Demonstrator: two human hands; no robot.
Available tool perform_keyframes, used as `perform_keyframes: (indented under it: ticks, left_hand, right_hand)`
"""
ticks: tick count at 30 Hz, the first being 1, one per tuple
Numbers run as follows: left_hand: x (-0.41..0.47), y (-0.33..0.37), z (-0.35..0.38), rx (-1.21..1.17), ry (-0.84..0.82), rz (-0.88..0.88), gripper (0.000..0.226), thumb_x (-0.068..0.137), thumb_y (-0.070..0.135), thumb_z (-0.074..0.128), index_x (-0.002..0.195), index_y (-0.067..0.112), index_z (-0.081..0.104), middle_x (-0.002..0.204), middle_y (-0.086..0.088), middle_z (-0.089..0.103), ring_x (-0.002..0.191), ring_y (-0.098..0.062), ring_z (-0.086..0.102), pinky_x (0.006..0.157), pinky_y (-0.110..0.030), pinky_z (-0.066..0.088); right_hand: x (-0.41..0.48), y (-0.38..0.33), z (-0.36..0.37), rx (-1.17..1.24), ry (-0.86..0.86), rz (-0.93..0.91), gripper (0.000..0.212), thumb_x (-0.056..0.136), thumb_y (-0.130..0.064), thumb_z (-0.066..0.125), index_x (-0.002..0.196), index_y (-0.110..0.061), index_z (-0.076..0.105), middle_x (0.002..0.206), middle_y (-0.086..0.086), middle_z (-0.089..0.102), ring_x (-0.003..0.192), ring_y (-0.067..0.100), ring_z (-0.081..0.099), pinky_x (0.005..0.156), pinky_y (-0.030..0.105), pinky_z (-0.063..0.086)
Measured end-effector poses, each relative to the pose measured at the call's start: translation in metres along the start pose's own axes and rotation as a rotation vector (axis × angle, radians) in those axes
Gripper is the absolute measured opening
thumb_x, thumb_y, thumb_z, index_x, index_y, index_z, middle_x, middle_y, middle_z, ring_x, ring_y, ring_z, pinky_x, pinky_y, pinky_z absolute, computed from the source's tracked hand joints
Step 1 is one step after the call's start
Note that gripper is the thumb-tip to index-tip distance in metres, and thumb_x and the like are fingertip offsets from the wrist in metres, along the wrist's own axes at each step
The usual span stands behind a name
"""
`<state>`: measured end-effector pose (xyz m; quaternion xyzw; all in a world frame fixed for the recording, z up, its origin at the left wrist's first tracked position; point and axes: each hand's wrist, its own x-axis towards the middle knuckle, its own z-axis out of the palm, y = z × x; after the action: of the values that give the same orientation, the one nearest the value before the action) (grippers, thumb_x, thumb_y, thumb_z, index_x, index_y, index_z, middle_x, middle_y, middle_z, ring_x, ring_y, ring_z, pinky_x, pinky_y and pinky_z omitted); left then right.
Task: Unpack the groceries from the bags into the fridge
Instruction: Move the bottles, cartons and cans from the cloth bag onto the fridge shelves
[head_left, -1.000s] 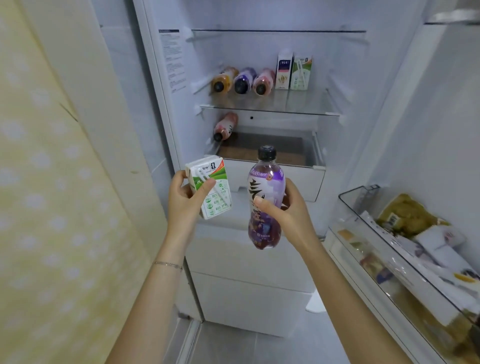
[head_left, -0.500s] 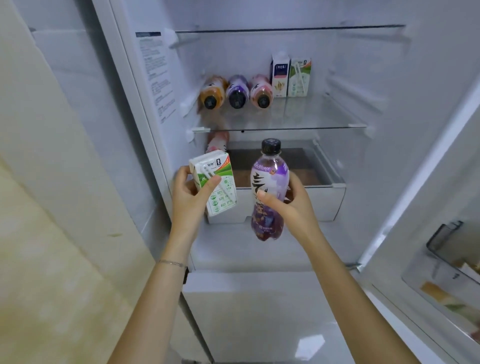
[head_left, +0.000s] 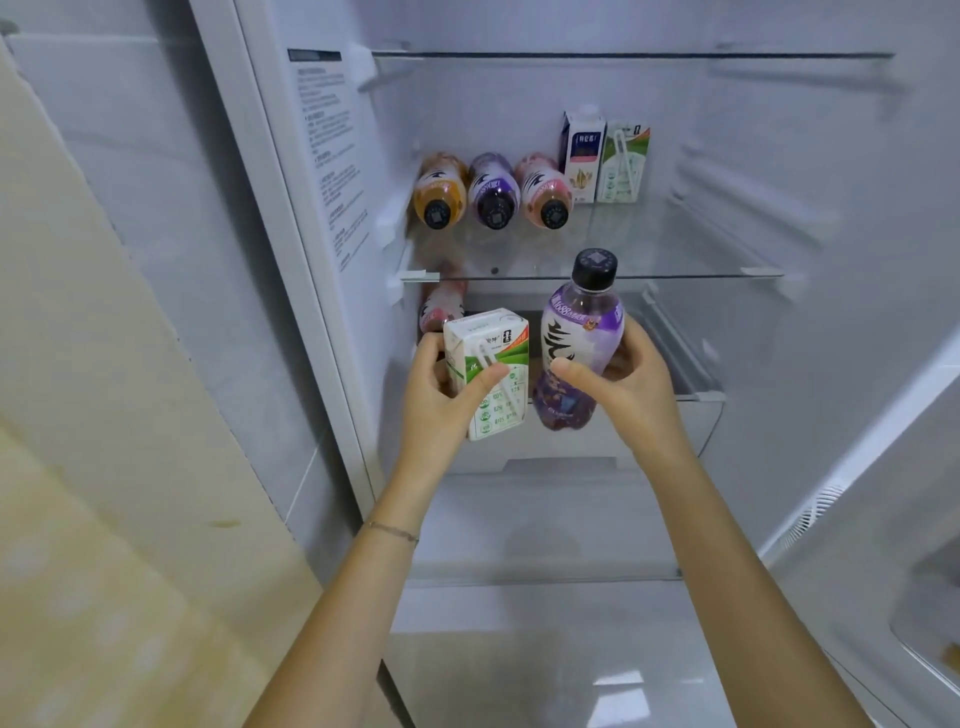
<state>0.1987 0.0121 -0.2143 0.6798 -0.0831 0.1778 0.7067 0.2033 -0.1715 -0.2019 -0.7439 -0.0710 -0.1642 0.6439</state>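
Note:
My left hand (head_left: 441, 400) grips a small white and green drink carton (head_left: 491, 371) with a straw on its side. My right hand (head_left: 621, 384) holds an upright purple drink bottle (head_left: 576, 343) with a black cap. Both are held in front of the open fridge, just below the glass shelf (head_left: 675, 265). On that shelf lie three bottles with caps facing me: orange (head_left: 439, 195), purple (head_left: 493, 192) and pink (head_left: 543, 189). Behind them stand a white and blue carton (head_left: 582, 156) and a green carton (head_left: 623, 163).
Another pink bottle (head_left: 441, 306) lies below the glass shelf at the left, above a white drawer (head_left: 696, 421). The fridge's left wall bears a printed label (head_left: 332, 156). The open door (head_left: 883, 519) stands at the right. A yellowish wall (head_left: 78, 467) fills the left.
The view has closed in on the fridge interior and both hands have risen with the carton and bottle toward the glass shelf. The door bin at the right has slid out of view.

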Motion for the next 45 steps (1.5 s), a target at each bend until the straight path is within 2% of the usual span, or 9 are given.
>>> perform_keyframes:
  ticks: [8,12,17,25,28,36,40,43,45]
  left_hand:
    - [0.001,-0.016,0.006,-0.064,0.033,-0.070,0.029,0.083,0.009,0.073,0.098,0.022,0.052,0.102,0.005,0.070,0.094,-0.010,0.070,0.072,-0.027,0.059]
    - [-0.003,-0.027,0.005,-0.128,0.050,-0.131,0.030,0.084,0.006,0.070,0.103,0.024,0.054,0.102,0.010,0.070,0.097,-0.011,0.070,0.073,-0.028,0.059]
    - [0.001,-0.033,0.005,-0.173,0.130,-0.183,0.030,0.085,0.006,0.069,0.104,0.023,0.054,0.105,0.010,0.070,0.098,-0.011,0.070,0.073,-0.028,0.059]
    - [0.010,-0.036,0.002,-0.173,0.160,-0.143,0.026,0.085,0.005,0.068,0.100,0.019,0.052,0.100,0.011,0.072,0.098,-0.012,0.070,0.071,-0.026,0.058]
    - [0.013,-0.037,0.001,-0.176,0.166,-0.132,0.026,0.085,0.004,0.068,0.101,0.018,0.053,0.102,0.007,0.072,0.100,-0.015,0.070,0.072,-0.028,0.058]
    - [0.015,-0.038,-0.007,-0.166,0.167,-0.113,0.025,0.086,0.004,0.067,0.103,0.014,0.052,0.100,0.006,0.073,0.098,-0.017,0.071,0.069,-0.027,0.058]
    - [0.015,-0.037,-0.008,-0.161,0.155,-0.105,0.025,0.086,0.003,0.066,0.103,0.014,0.052,0.100,0.008,0.073,0.099,-0.016,0.070,0.070,-0.026,0.058]
    - [0.015,-0.036,-0.008,-0.153,0.149,-0.105,0.025,0.087,0.002,0.066,0.104,0.014,0.052,0.101,0.008,0.072,0.099,-0.014,0.070,0.070,-0.025,0.058]
    - [0.014,-0.036,-0.008,-0.144,0.146,-0.108,0.024,0.087,0.004,0.066,0.104,0.015,0.052,0.102,0.010,0.072,0.099,-0.013,0.070,0.070,-0.026,0.058]
  right_hand:
    - [0.033,0.025,-0.011,-0.039,-0.067,-0.018,0.071,0.069,-0.013,0.085,0.132,-0.022,0.052,0.121,-0.004,0.065,0.110,0.014,0.062,0.089,0.033,0.056]
    - [0.043,0.038,-0.009,-0.027,-0.133,-0.003,0.074,0.070,-0.004,0.082,0.131,-0.029,0.049,0.121,-0.013,0.061,0.111,0.001,0.058,0.080,0.014,0.053]
    - [0.062,0.052,-0.004,-0.023,-0.193,0.003,0.074,0.071,-0.001,0.080,0.134,-0.024,0.048,0.126,-0.008,0.059,0.115,0.003,0.056,0.083,0.011,0.050]
    - [0.077,0.072,0.001,-0.331,-0.392,-0.133,0.063,0.078,-0.009,0.077,0.130,-0.029,0.048,0.124,-0.010,0.055,0.113,0.003,0.053,0.102,0.030,0.047]
    - [0.079,0.081,0.004,-0.436,-0.493,-0.242,0.062,0.078,-0.017,0.078,0.130,-0.029,0.048,0.131,-0.010,0.053,0.122,0.006,0.050,0.107,0.036,0.043]
    - [0.088,0.098,0.009,-0.602,-0.641,-0.310,0.072,0.075,-0.018,0.081,0.134,-0.035,0.043,0.147,-0.012,0.038,0.141,0.007,0.028,0.114,0.042,0.035]
    - [0.092,0.095,0.005,-0.661,-0.622,-0.289,0.073,0.078,-0.016,0.079,0.139,-0.031,0.041,0.157,-0.005,0.023,0.147,0.011,0.006,0.119,0.046,0.020]
    - [0.087,0.090,-0.001,-0.732,-0.591,-0.232,0.090,0.072,-0.027,0.083,0.145,-0.038,0.030,0.159,-0.008,0.009,0.147,0.017,0.001,0.118,0.054,0.019]
    - [0.078,0.086,-0.005,-0.808,-0.638,-0.142,0.114,0.064,-0.044,0.085,0.150,-0.041,0.010,0.158,-0.014,-0.004,0.147,0.015,-0.002,0.119,0.049,0.017]
